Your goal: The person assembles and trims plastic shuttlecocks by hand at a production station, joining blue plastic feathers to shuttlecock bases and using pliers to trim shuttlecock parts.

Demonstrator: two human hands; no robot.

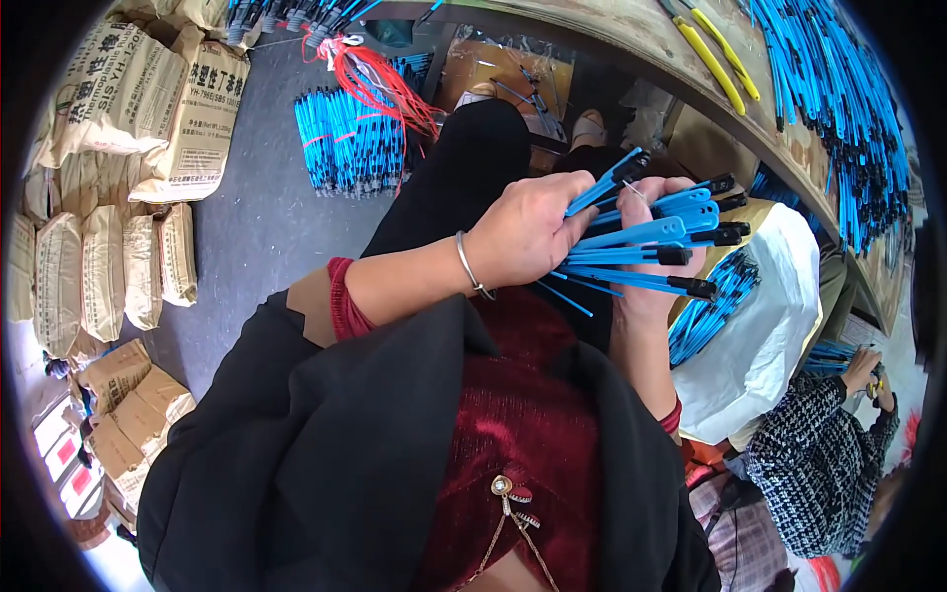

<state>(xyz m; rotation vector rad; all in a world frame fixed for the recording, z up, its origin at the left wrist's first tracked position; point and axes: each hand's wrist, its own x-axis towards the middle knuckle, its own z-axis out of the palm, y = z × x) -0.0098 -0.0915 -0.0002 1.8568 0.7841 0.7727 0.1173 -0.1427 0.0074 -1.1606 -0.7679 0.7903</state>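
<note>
While both hands grasp blue cable pieces [641, 242] above lap, keep left hand [523, 232] closed around bundle, right hand [656, 286] clenched underneath, black ends level

Two yellow-handled pliers [712, 51], two hands [528, 232]

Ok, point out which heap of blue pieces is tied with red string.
The bundle on the floor, upper left of the hands. Red string trails from its top; the heaps on the bench and in the white bag lie loose.
</note>
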